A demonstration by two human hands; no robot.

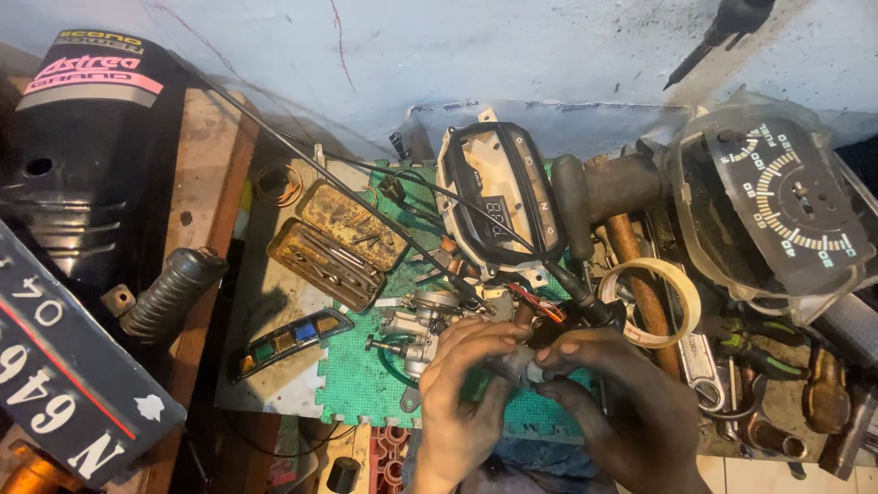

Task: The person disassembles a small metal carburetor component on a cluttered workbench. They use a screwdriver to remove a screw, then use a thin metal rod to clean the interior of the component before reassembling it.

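Fingers [476, 340] of the left hand [462, 389] curl and pinch a small grey part [514, 364] from its left end; fingers of the right hand [608, 402] pinch the same part from its right end, thumb under, index on top. Part sits between the two hands, touching both, held just above the green mat [361, 370]. Long axis of the part runs roughly left-right, slightly tilted, so each hand takes one end; neither is clearly nearer. Left of the hands: black rubber grip [169, 293], rusty open tin [337, 242], strip of coloured lenses [288, 340], metal carburettor [422, 329] just beside the left knuckles. Behind the hands: digital meter housing [498, 197] with a black cable [384, 220] crossing it. Right: roll of tape [651, 302], hammer [631, 247], round speedometer dial [786, 201]. Worktop [206, 183] crowded; what the part is, cannot tell.
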